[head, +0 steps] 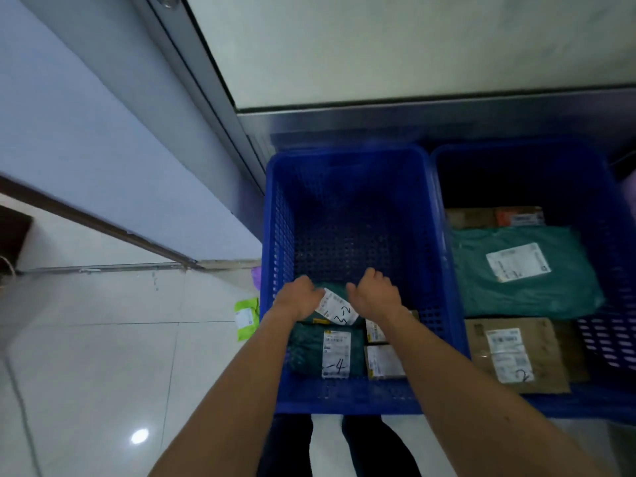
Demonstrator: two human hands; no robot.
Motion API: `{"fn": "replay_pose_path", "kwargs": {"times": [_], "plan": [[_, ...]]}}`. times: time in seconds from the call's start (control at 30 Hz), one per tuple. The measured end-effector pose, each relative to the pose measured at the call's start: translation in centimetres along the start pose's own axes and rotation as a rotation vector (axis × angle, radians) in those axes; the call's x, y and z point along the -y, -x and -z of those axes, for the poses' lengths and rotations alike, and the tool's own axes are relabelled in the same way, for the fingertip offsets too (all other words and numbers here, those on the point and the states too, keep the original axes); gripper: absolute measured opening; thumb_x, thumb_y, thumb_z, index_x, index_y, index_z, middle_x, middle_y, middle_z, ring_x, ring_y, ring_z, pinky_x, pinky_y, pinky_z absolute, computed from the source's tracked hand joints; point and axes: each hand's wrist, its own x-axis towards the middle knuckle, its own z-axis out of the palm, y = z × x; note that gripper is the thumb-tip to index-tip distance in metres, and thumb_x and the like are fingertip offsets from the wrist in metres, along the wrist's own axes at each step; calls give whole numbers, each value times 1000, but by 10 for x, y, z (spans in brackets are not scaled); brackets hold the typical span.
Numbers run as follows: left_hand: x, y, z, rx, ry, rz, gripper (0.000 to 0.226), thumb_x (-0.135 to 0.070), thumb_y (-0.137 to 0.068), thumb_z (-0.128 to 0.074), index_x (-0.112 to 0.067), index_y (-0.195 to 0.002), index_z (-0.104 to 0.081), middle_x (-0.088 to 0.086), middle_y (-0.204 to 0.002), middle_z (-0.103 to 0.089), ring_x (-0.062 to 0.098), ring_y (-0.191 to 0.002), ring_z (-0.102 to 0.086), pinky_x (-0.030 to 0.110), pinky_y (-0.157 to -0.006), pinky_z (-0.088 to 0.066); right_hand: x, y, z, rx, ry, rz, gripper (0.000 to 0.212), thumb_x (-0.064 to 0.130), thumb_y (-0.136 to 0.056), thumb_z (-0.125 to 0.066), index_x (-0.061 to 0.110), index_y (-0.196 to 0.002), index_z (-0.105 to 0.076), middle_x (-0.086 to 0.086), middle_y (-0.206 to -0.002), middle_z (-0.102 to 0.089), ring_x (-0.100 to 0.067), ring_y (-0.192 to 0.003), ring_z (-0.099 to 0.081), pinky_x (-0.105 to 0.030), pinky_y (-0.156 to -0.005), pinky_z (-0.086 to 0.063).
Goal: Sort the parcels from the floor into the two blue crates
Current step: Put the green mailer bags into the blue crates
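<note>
Green parcel [337, 304] with a white label, hand-marked 3-2, sat low inside the left blue crate [272, 235], at its near end, held between our two hands. Our left hand [299, 297] gripped its left end with curled fingers, and our right hand [373, 296] curled around its right end. Just beneath it lay a second green parcel marked 4 [327, 352], with two small brown boxes [383, 361] beside that. The right blue crate [602, 187], touching the left one, held a large green mailer [523, 270] and brown boxes, one marked 2 [512, 352]. A lime-green packet [246, 318] lay on the floor [103, 339] just beside the left crate. We judged the risk to lie in the letting go: released at a tilt, the soft parcel could slide off the stack, or land label down and hide its number. A misread number would put it in the wrong crate, and we could not tell the sorting rule from the view.
</note>
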Motion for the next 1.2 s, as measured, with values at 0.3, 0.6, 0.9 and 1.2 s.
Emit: {"fn": "replay_pose_path", "kwargs": {"times": [0.3,0.6,0.9,1.2], "plan": [[18,65,89,-221,163,-29,37,-51,-95,-56,-19,-110,-65,3,-117,-63,28,-114,-58,37,-97,-46,64,43,38,34,9,79,65,47,-103,-34,3,-150,-28,-18,-150,-37,-38,-133,-40,-48,-106,-36],[146,82,151,-217,224,0,39,-38,-96,-61,-9,-121,-65,9,-130,-60,27,-121,-56,27,-93,-39,151,80,-7,-4,7,124,32,38,-105,-34,12,-111,-52,-16,-119,-52,-32,-95,-49,-43,-84,-43],[297,60,177,-42,175,44,55,-47,-93,-61,-20,-141,-57,6,-142,-57,26,-134,-50,35,-113,-37,244,117,-114,-90,-40,39,34,29,-102,-36,7,-97,-62,-16,-99,-64,-34,-93,-61,-39,-76,-46],[402,-27,126,90,233,150,51,-48,-97,-56,-24,-141,-55,6,-143,-57,26,-132,-51,33,-112,-37,277,42,-240,-41,-56,-35,31,26,-100,-37,10,-90,-62,-5,-82,-53,-29,-81,-53,-33,-66,-41]]}}
